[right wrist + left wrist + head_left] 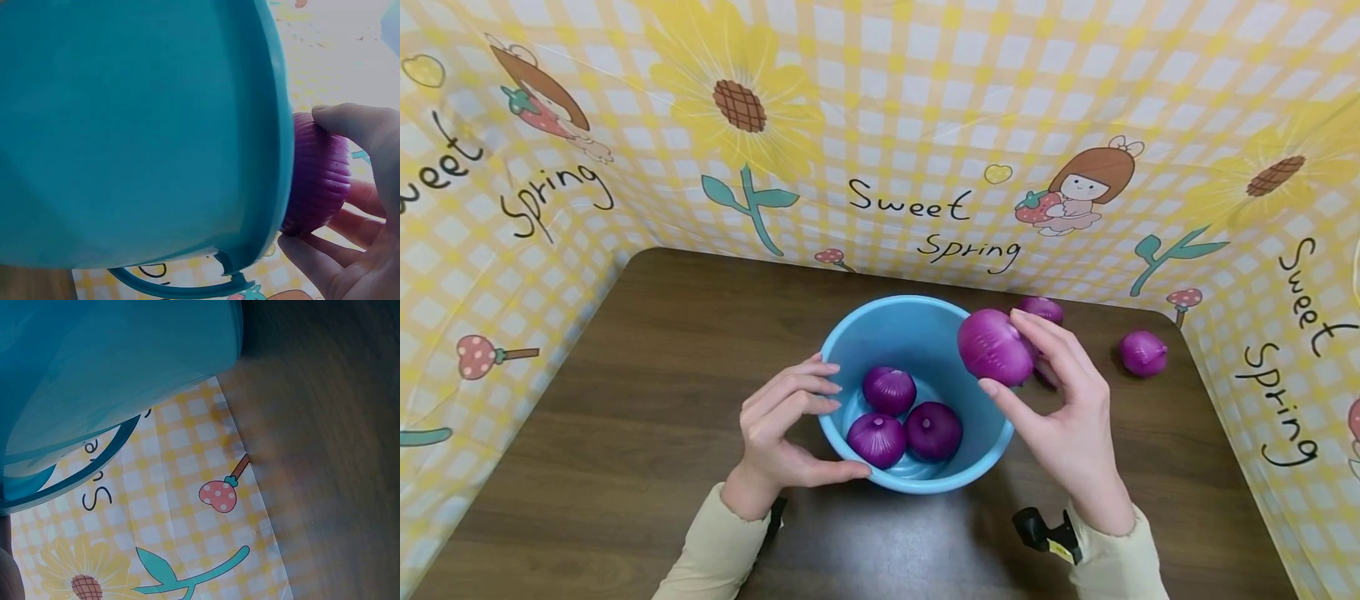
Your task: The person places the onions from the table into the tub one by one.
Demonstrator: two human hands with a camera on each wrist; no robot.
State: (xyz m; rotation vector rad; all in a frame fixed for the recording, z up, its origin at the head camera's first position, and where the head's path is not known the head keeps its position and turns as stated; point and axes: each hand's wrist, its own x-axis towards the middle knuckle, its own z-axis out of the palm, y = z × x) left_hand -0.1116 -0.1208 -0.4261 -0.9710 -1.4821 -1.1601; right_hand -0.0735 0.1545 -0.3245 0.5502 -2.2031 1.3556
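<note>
A light blue bucket [917, 482] stands on the table with three purple onions in it: a back onion [889, 390], a front-left onion [877, 440] and a front-right onion [933, 431]. My left hand [786, 425] grips the bucket's left rim, fingertips over the edge and thumb along the front. In my right hand [1067, 408], another purple onion [996, 347] is pinched between thumb and fingers, over the right rim. The right wrist view shows this held onion [319, 175] just beyond the bucket's rim [284, 150]. The bucket's handle [94, 465] hangs in the left wrist view.
Behind the right hand lies a partly hidden onion [1042, 310], with purple showing below it too. Farther right sits a loose onion [1143, 353]. A yellow checked cloth [880, 125] walls the wooden table [625, 417] at the back and sides.
</note>
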